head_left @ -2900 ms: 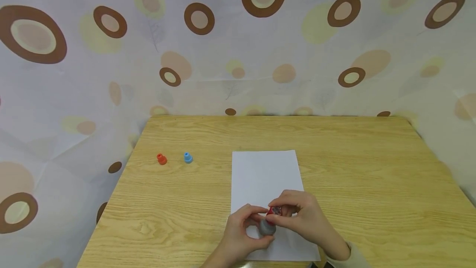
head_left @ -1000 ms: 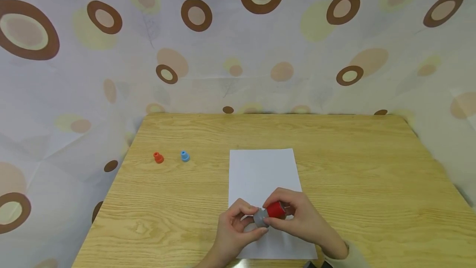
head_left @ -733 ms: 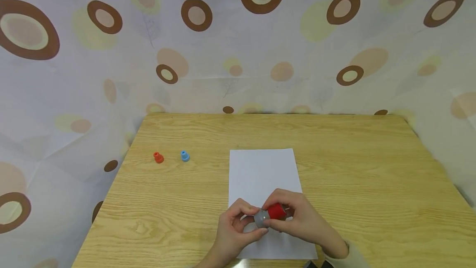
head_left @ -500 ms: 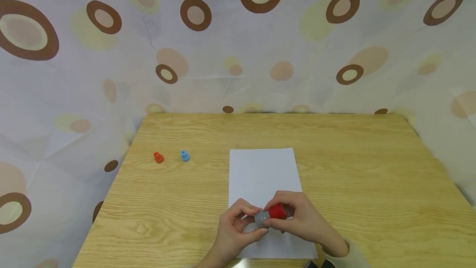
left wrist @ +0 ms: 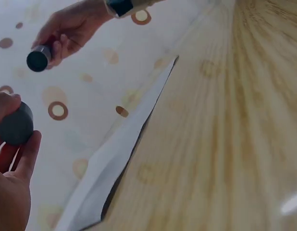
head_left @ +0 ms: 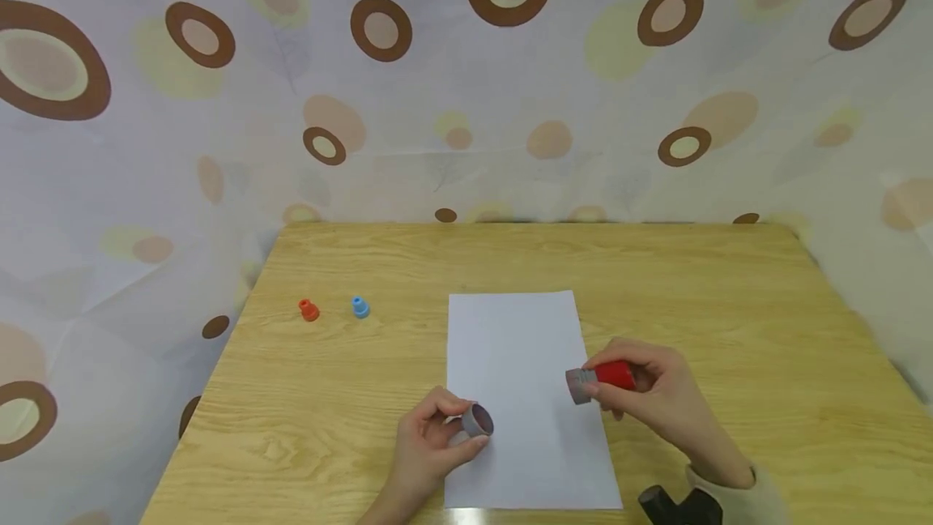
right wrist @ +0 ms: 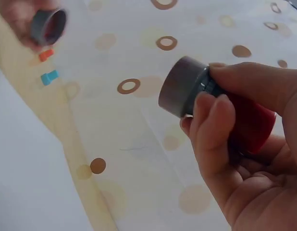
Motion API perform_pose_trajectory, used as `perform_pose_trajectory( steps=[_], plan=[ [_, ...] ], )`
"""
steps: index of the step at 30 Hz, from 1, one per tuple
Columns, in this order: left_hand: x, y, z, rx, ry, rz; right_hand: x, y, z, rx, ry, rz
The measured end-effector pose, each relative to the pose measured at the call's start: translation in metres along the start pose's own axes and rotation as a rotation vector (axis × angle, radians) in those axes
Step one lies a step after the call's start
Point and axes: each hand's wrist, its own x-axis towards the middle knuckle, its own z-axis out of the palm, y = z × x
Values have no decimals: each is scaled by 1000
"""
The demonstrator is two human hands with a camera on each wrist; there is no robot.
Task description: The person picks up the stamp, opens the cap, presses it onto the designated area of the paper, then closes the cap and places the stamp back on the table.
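My left hand (head_left: 423, 440) pinches a round grey cap (head_left: 471, 421) between thumb and fingers over the paper's left edge. The cap's hollow side faces right; in the left wrist view the grey cap (left wrist: 15, 126) shows its closed end. Above the right side of the white paper (head_left: 510, 339), my right hand (head_left: 666, 395) grips a stamp with a red handle (head_left: 615, 374) and a grey end. In the right wrist view the stamp (right wrist: 252, 122) lies tilted, its grey end pointing left. Cap and stamp are apart.
A small red cone-shaped piece (head_left: 309, 310) and a similar blue one (head_left: 360, 307) stand at the back left of the wooden table (head_left: 692, 282). A patterned sheet (head_left: 437, 104) rises behind the table. A black device (head_left: 681, 506) is at the right wrist.
The grey cap has come off the stamp. My right hand has moved right and slightly away with the stamp; my left hand has moved a little left with the cap.
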Motion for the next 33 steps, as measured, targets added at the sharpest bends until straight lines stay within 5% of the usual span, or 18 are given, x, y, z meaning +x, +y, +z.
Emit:
perform_pose_trajectory(
  steps=[5,13,20,26,33],
  plan=[
    [-2,-1,10,33,-120,-31,6,-1,5,-85,-59,-33],
    [-12,1,17,67,-81,-297,30,-8,14,-436,12,-84],
    [-15,-3,18,83,-74,-455,71,-12,16,-672,-1,-89],
    [-15,-4,17,90,-61,-508,115,-2,29,-774,-118,-47],
    [-16,-6,16,83,-62,-526,152,39,55,-919,-256,20]
  ],
)
